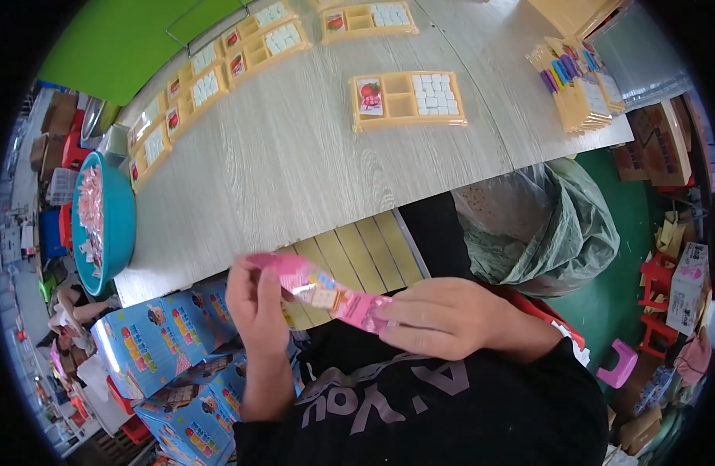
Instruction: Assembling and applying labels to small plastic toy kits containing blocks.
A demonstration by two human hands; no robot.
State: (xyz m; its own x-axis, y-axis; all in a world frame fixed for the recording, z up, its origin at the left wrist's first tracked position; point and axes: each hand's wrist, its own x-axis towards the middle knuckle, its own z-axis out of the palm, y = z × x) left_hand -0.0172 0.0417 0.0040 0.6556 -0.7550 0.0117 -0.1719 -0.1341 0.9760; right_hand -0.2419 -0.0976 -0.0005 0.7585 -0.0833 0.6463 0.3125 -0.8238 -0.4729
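A pink printed packet (323,293) with small pictures on it is stretched between my two hands, above my lap. My left hand (254,307) pinches its left end, and my right hand (439,317) grips the right end. The packet looks long, flat and slightly twisted. Beneath it are pale yellow strips (365,250) lying side by side. Farther off on the table (280,186), a yellow compartment tray (399,104) holds a strawberry-printed packet at its left and several white blocks at its right; two middle compartments hold nothing.
Similar filled trays (253,56) line the table's far left. A teal basin (121,225) of small pink packets stands at the left edge. Stacked trays with coloured tubes (583,89) lie far right. Blue boxes (151,346) and a large plastic bag (556,233) flank me.
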